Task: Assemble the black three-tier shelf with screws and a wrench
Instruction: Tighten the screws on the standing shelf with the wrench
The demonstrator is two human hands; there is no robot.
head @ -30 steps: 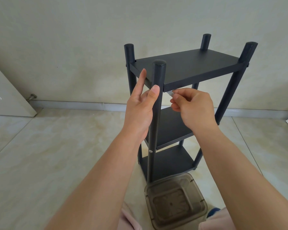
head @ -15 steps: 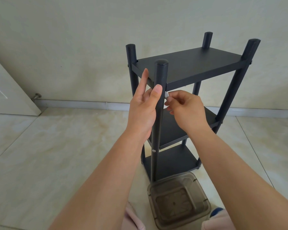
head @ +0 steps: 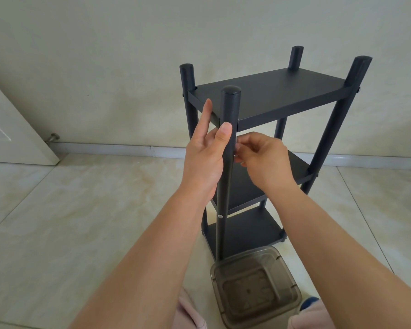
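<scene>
I am watching the near post of the black shelf as my landmark. What is worrying me is the small fastener: my right hand is pinching something pale just right of the post, below the top tier, and I think it is a screw, though its fingers are hiding most of it. If the pinch is slipping while I am feeding it toward the post, the piece could be dropping to the tiled floor and rolling away. A crooked start could also be cross-threading it.

My left hand is bracing the post from its left side, thumb lying along the front of the post, fingers straight and pointing up beside the top tier's corner. If that brace is easing off, the post could be twisting out of line with the tier.

The shelf is standing upright in front of me, all three tiers seated between four posts. A silver screw head is showing lower on the post. A smoky plastic container is sitting at the post's foot.
</scene>
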